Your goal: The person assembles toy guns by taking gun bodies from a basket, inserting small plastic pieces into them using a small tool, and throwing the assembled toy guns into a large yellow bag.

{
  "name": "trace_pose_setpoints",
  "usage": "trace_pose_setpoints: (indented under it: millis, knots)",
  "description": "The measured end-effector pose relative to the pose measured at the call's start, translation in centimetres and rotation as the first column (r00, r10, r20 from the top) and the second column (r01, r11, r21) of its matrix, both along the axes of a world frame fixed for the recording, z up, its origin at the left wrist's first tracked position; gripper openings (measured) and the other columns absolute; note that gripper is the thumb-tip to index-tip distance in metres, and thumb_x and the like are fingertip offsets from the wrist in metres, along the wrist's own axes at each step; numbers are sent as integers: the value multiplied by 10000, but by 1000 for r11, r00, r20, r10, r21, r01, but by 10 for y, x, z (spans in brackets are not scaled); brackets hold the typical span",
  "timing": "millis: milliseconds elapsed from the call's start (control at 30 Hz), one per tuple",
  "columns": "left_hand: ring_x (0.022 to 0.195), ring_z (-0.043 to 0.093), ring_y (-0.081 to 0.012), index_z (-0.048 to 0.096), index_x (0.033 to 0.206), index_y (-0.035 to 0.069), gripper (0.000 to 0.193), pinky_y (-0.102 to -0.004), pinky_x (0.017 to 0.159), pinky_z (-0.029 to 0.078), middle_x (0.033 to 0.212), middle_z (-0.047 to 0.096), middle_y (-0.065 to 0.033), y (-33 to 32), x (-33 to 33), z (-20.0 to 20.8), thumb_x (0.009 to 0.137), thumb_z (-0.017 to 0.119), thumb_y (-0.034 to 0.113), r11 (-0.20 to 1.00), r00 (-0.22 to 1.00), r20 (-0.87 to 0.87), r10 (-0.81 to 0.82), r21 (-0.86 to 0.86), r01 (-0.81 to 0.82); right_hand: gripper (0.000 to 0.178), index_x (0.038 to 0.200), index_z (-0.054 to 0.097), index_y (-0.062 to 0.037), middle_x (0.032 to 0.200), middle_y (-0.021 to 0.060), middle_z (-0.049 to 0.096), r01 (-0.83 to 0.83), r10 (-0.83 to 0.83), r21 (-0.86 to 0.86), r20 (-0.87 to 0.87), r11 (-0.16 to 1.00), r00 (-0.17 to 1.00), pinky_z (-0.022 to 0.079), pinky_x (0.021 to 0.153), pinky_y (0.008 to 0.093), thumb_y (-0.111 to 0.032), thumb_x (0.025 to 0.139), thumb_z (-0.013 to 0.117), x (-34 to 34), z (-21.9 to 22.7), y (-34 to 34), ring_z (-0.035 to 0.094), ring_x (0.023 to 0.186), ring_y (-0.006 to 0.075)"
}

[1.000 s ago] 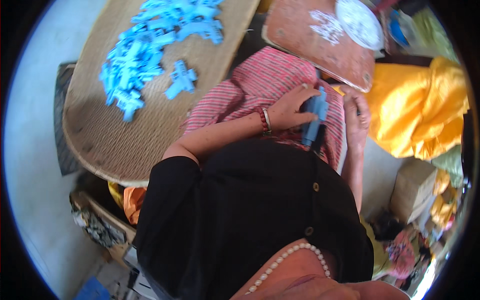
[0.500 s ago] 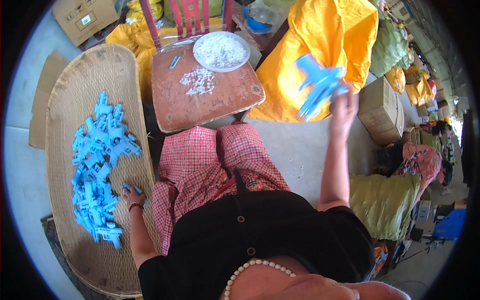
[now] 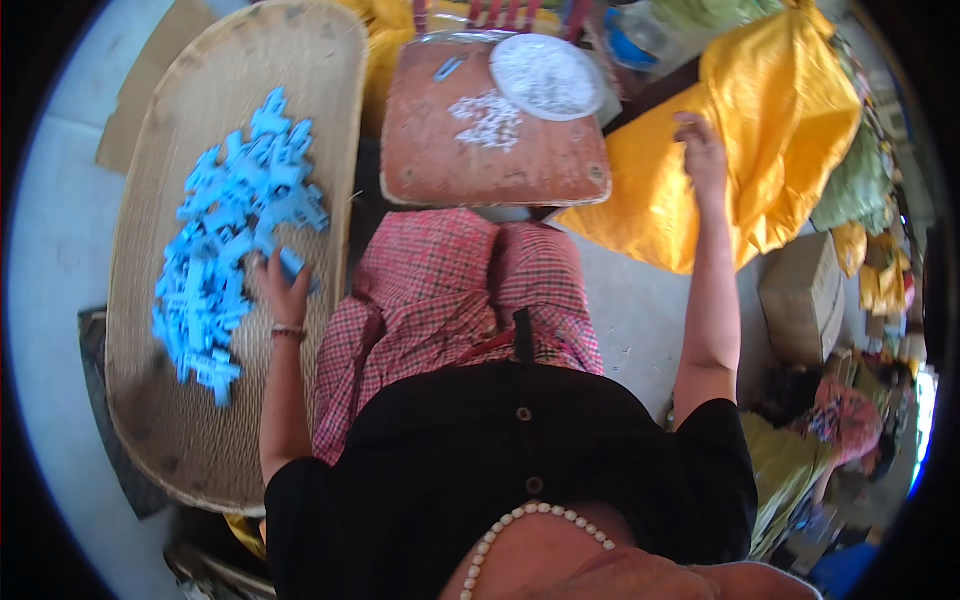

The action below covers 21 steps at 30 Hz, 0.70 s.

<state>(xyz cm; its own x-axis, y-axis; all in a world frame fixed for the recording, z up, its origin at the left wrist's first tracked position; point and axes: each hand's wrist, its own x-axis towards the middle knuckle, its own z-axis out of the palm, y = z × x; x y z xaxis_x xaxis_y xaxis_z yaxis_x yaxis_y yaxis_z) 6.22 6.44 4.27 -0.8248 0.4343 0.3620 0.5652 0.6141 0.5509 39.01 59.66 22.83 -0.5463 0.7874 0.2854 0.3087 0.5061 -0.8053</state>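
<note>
A heap of light-blue plastic toy pistols lies in a long woven tray on my left. At the heap's right edge, my left hand has its fingers and thumb around a blue toy pistol, which is partly hidden. My right hand is raised over a large yellow sack, its fingers apart and nothing visible in them. The inside of the sack is hidden from this angle.
Ahead of my knees a worn brown chair seat bears a white bowl of small white pieces, more loose white pieces and one blue part. A cardboard box stands at right. Another person bends farther right.
The blue toy pistols in my right hand have gone from it, and that hand has opened over the yellow sack. My left hand has moved up along the heap. The whole view has shifted.
</note>
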Motion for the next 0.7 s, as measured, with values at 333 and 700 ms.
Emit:
trace_pose_setpoints:
  millis: [333, 700]
  knots:
    - [1208, 415, -360, 562, 1106, 75, 554, -418, 973, 383, 1350, 331, -235, 151, 139, 135, 622, 814, 172, 670, 700, 123, -704, 444, 596, 205, 909, 617, -59, 863, 146, 654, -238, 139, 188, 425, 953, 894, 495, 732, 391, -226, 791, 626, -159, -157, -88, 638, 811, 307]
    - [1252, 354, -420, 501, 1185, 89, 582, -435, 988, 384, 1384, 276, -243, 176, 192, 78, 682, 757, 229, 645, 496, 422, -759, 387, 658, 168, 854, 589, -58, 742, 107, 646, -151, 114, 106, 298, 983, 948, 489, 612, 329, -207, 795, 637, -138, -171, -83, 625, 633, 207]
